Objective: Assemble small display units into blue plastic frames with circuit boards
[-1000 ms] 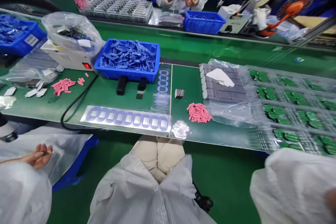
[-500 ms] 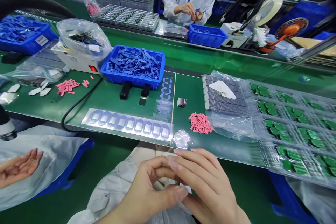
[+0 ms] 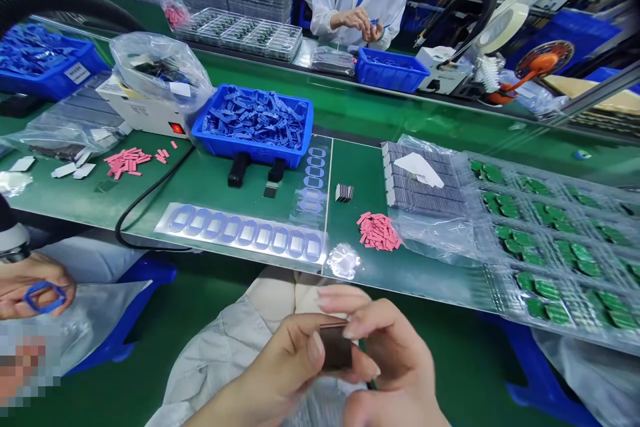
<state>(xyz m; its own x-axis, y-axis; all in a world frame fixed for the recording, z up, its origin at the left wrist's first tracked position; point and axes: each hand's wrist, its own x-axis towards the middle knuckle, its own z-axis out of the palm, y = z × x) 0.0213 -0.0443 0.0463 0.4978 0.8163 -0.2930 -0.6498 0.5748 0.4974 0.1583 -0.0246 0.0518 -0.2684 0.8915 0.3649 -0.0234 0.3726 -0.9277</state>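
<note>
At far left, a co-worker's hand (image 3: 31, 288) grips a blue oval frame (image 3: 46, 297). A blue plastic crate (image 3: 250, 150) brims with tangled blue frames (image 3: 255, 119). Below the bench edge, the left hand (image 3: 274, 368) and right hand (image 3: 397, 359) pinch a dark rectangular piece (image 3: 336, 348) narrowly between their fingers. Further right, a clear plastic bag (image 3: 430, 230) holds stacked dark strips (image 3: 425, 192), and a clear blister tray (image 3: 547, 278) holds green parts (image 3: 515, 239).
</note>
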